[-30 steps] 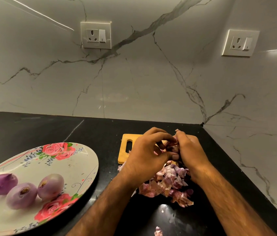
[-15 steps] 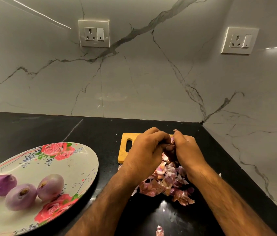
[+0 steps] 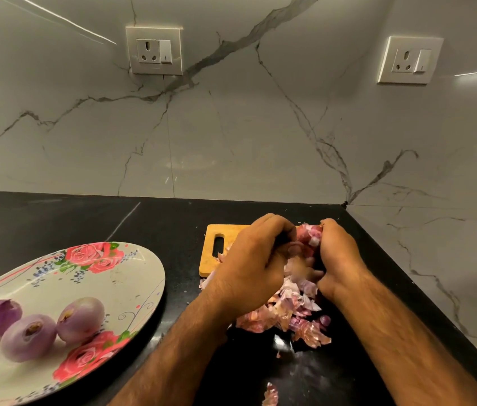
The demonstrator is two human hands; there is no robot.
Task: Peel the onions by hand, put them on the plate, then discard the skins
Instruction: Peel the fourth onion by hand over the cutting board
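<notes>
Three peeled purple onions [image 3: 27, 338] lie side by side at the near left of a floral plate [image 3: 108, 282]. A heap of pink and purple onion skins [image 3: 290, 315] is spread on the black counter and over a wooden cutting board [image 3: 210, 256]. My left hand [image 3: 254, 265] and my right hand [image 3: 338, 256] press in from either side of the heap's far part, fingers curled around a bunch of skins [image 3: 309, 237] held between them. What lies under my palms is hidden.
The counter ends at marble walls behind and to the right, meeting in a corner [image 3: 345, 203]. Two wall sockets [image 3: 154, 50] [image 3: 410, 60] sit above. A stray skin piece [image 3: 271, 394] lies near the front edge. The plate stands left of my arms.
My hands have dropped lower onto the heap and spread slightly, now cupping a larger bunch of skins between them. The plate and its onions have not moved.
</notes>
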